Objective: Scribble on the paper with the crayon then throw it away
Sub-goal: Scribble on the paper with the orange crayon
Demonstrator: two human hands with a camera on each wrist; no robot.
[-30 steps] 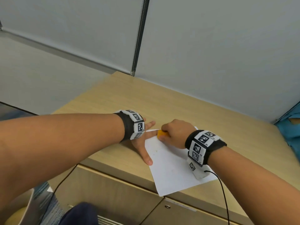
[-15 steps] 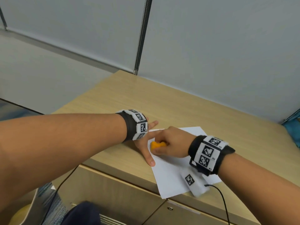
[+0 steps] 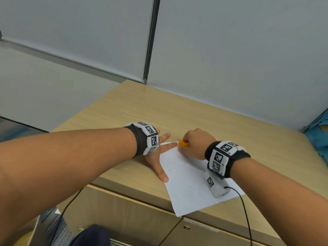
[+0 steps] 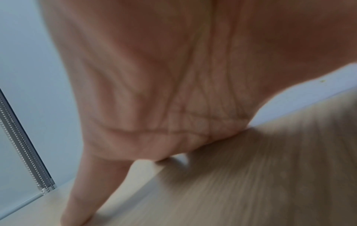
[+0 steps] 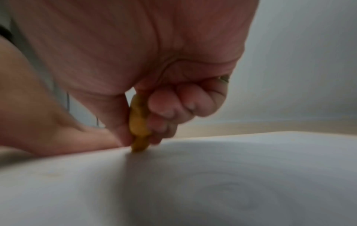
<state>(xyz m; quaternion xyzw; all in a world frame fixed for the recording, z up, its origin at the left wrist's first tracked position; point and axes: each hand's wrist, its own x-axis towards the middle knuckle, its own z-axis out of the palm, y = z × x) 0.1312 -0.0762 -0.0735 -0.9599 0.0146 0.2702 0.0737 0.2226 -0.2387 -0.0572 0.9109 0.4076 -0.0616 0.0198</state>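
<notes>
White paper (image 3: 191, 181) flat on the wooden cabinet top (image 3: 177, 112), near corner over the front edge. Left hand (image 3: 158, 157) spread flat, fingers straight, on the left edge of the paper. Right hand (image 3: 195, 143) curled around an orange crayon (image 3: 182, 143) at the far left corner of the paper, tip touching the sheet. Few faint marks on the paper. Grey partition wall (image 3: 230, 59) behind the paper.

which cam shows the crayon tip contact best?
Right wrist: the crayon shows nearly whole, tip on the paper, pinched by the right hand. Head view shows only an orange stub. Left wrist view shows none.
</notes>
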